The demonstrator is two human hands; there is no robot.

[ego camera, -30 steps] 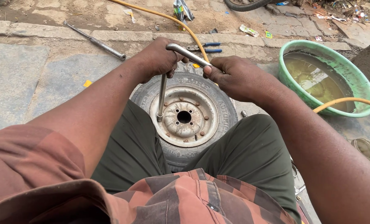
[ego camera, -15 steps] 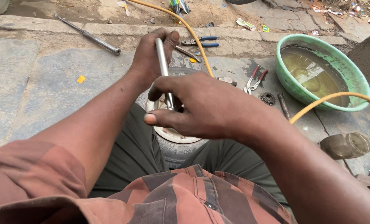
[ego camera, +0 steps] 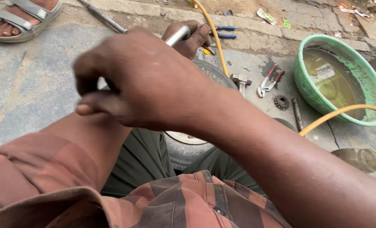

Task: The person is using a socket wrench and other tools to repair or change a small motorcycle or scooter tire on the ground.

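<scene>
Paved ground; left hand point(ego camera: 188, 38) grips metal bar point(ego camera: 177, 36), right hand point(ego camera: 141, 80) crossing over.

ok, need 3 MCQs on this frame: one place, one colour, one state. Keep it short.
1. Where do the red-handled pliers lie?
A. in the basin
B. on the ground between tyre and basin
C. on the sandal

2. What colour is the basin?
A. green
B. blue
C. white

3. How is the left hand?
A. flat on the ground
B. open in the air
C. closed round the metal bar

Key: 1 B, they lie on the paving left of the basin; 2 A, its rim and wall are green; 3 C, its fingers wrap the bar above the tyre.
</scene>
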